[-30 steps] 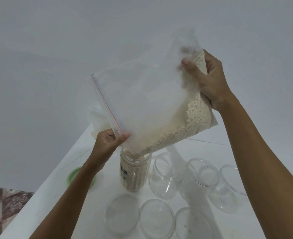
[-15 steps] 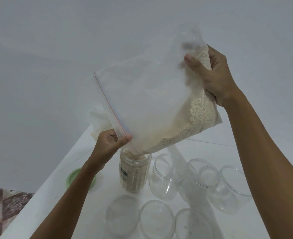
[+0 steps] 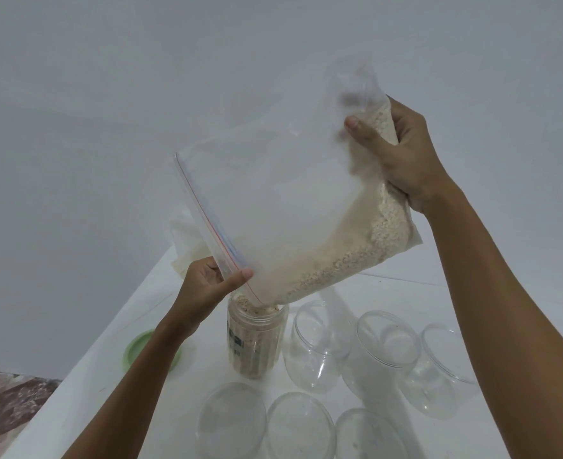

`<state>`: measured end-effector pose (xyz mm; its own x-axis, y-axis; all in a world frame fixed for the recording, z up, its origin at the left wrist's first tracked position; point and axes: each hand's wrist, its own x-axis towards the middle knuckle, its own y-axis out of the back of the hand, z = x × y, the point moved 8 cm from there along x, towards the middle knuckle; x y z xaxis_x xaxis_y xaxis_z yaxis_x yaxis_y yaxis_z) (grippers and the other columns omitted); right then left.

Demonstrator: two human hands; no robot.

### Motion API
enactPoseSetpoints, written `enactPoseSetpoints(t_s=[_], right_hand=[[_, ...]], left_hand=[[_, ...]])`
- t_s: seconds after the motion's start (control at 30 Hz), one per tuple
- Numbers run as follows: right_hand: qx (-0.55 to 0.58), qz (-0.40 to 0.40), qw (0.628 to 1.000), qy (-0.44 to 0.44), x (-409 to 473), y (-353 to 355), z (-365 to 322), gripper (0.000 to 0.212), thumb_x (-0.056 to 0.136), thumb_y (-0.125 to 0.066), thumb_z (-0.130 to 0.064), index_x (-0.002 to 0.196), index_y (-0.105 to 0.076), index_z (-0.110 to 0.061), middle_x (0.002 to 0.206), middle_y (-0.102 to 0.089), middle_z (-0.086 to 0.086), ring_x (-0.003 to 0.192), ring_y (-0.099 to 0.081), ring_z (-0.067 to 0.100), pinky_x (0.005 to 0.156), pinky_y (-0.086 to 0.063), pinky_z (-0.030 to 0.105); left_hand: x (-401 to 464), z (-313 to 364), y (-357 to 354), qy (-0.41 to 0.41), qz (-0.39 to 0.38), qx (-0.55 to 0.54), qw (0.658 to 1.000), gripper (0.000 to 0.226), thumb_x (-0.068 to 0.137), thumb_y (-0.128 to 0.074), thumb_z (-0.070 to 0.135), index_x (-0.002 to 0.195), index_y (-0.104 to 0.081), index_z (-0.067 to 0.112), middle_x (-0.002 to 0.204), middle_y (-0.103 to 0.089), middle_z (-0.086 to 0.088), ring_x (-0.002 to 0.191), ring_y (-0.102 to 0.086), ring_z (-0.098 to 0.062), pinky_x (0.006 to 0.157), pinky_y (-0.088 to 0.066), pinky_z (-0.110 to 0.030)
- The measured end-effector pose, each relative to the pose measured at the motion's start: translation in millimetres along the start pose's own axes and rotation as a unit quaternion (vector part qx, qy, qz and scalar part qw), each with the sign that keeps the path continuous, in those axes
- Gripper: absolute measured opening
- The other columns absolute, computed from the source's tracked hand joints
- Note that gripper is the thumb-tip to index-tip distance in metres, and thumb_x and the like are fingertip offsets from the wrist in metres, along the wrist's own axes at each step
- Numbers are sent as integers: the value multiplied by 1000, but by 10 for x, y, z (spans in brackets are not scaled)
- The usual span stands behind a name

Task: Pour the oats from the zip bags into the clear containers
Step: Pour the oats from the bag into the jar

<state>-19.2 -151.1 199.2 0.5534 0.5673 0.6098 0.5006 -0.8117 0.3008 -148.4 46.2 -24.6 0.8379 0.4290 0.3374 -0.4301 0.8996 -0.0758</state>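
Note:
A large clear zip bag (image 3: 283, 207) with oats (image 3: 349, 256) in its lower part is held tilted above the table. My right hand (image 3: 402, 154) grips its raised bottom corner. My left hand (image 3: 207, 283) pinches the zip edge at the lower corner, just over a tall clear jar (image 3: 255, 339). That jar is filled with oats almost to its mouth, and the bag's open corner touches the rim. Three empty clear containers (image 3: 319, 349) stand in a row to the jar's right.
Three clear round lids (image 3: 232, 422) lie in front of the jars. A green lid (image 3: 137, 346) lies left of the jar, partly behind my left forearm. Another bag (image 3: 187, 240) sits behind, at the white table's (image 3: 74, 402) far edge. Patterned floor shows at lower left.
My right hand has lowered and shifted the bag's bottom corner slightly rightward. Oats have slid toward the opening, and the jar's level has risen near its mouth.

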Motion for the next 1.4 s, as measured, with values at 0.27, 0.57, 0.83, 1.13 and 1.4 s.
enactPoseSetpoints(t_s=[0.27,0.57,0.83,1.13,1.4], right_hand=[[-20,-15,1000,10,20,-38,-96,11,97,-67,-26,108,-68,-25,89,-71,-6,79,-69,9,67,-56,25],[-30,-19,999,9,35,-49,-115,13,96,-68,-27,109,-70,-28,89,-73,-3,74,-69,10,63,-58,28],[-42,-23,999,12,84,-44,-188,13,96,-68,-30,109,-70,-31,88,-73,-3,72,-67,13,61,-59,31],[-46,-25,999,11,85,39,-244,14,96,-67,-28,109,-70,-31,86,-73,-6,68,-67,8,58,-57,26],[-57,-31,998,17,106,67,-281,16,97,-67,-29,113,-69,-27,88,-73,-1,66,-67,8,57,-57,27]], left_hand=[[2,14,-8,-1,-5,-2,1000,48,67,-77,40,106,-73,12,107,-78,-1,104,-73,-19,82,-57,-21],[3,25,-11,1,-6,-3,1000,56,65,-80,43,108,-73,7,107,-77,-4,104,-73,-20,83,-56,-21],[-13,76,-44,0,-18,-12,1000,45,67,-77,38,102,-74,9,104,-78,-4,102,-73,-19,81,-56,-20],[2,160,-120,-9,-43,2,999,37,68,-78,37,100,-76,18,105,-78,-2,103,-73,-18,81,-56,-20],[27,164,-156,-16,-55,13,998,46,67,-78,38,106,-73,14,107,-78,0,105,-72,-18,82,-56,-20]])
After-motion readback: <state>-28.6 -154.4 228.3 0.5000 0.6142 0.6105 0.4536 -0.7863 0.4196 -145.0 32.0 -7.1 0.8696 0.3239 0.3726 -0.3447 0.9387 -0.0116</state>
